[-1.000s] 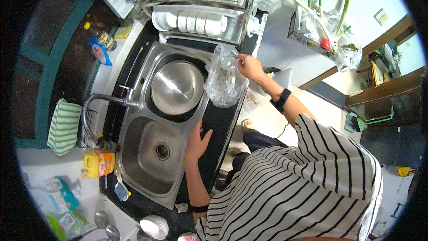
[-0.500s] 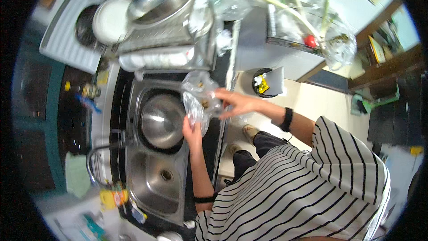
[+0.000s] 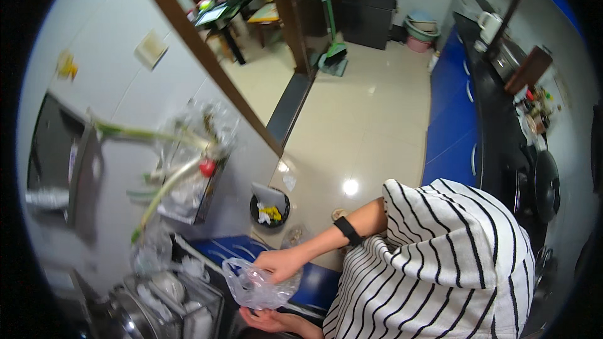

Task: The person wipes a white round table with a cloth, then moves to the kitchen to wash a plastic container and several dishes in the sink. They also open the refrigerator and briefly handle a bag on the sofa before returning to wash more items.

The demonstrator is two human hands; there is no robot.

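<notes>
We hold a clear plastic bag (image 3: 251,289) between our hands, before blue cabinet fronts (image 3: 319,287). Our right hand (image 3: 278,263) has its grip closed on it; our left hand (image 3: 267,319) touches the opposite side, its grip unclear.

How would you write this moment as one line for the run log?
left hand: touching clear plastic bag | right hand: touching same bag, from above in picture | beyond: black bin

Wide fisheye view downward from head.
</notes>
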